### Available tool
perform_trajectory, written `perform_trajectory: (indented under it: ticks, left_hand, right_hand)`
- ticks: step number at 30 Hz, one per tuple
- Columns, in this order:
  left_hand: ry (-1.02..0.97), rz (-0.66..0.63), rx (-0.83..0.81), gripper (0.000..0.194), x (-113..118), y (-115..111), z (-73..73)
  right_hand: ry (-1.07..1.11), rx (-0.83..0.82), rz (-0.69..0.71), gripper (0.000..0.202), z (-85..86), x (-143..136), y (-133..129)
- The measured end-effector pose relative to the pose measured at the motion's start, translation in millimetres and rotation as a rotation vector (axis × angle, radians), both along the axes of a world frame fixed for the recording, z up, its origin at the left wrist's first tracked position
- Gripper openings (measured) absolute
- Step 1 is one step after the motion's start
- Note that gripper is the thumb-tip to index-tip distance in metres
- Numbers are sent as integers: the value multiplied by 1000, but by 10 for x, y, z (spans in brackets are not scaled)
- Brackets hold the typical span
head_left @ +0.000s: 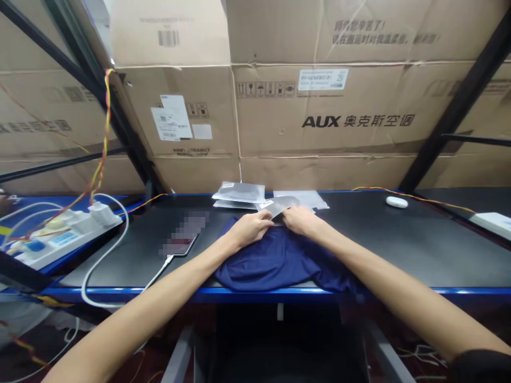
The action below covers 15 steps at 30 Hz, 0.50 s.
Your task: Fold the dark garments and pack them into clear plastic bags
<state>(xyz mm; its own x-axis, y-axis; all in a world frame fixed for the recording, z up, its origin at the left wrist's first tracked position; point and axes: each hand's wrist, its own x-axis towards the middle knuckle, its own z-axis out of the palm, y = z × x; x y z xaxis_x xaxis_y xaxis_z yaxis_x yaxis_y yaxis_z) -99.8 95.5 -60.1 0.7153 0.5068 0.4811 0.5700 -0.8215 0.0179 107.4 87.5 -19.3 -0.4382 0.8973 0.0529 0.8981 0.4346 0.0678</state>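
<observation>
My left hand point(252, 229) pinches the near left edge of a frosted plastic bag point(284, 203). On the bag's right side, my right hand point(298, 219) is closed, its fingertips at the near edge. A dark gap shows between the two hands. Below them a navy blue cloth point(267, 263), perhaps a garment, lies bunched on the black tabletop point(391, 242) and reaches the front edge. Just behind the hands is a small stack of similar frosted bags point(239, 192), with another flat translucent bag point(319, 199) to its right.
A phone point(186, 236) with a white charging cable point(157, 274) lies to the left. Farther left is a power strip point(75, 231) with plugs and wires. A white earphone case point(396, 202) sits at right. Cardboard boxes point(339, 143) stand behind, between dark metal posts.
</observation>
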Motion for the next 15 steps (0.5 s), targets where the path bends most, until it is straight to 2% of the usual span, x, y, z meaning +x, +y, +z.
perform_trajectory:
  ticks: [5, 10, 13, 15]
  left_hand:
    - [16, 29, -14, 28, -1, -1, 12]
    - [-2, 45, -45, 26, 9, -19, 59]
    - [-6, 56, -56, 25, 6, -20, 74]
    - [1, 50, -57, 25, -2, -17, 70]
  right_hand:
    - [-5, 33, -36, 37, 7, -95, 20]
    - [-15, 44, 39, 54, 15, 134, -91]
    - [-53, 48, 80, 54, -15, 232, -140]
    - [-56, 28, 61, 52, -42, 214, -141]
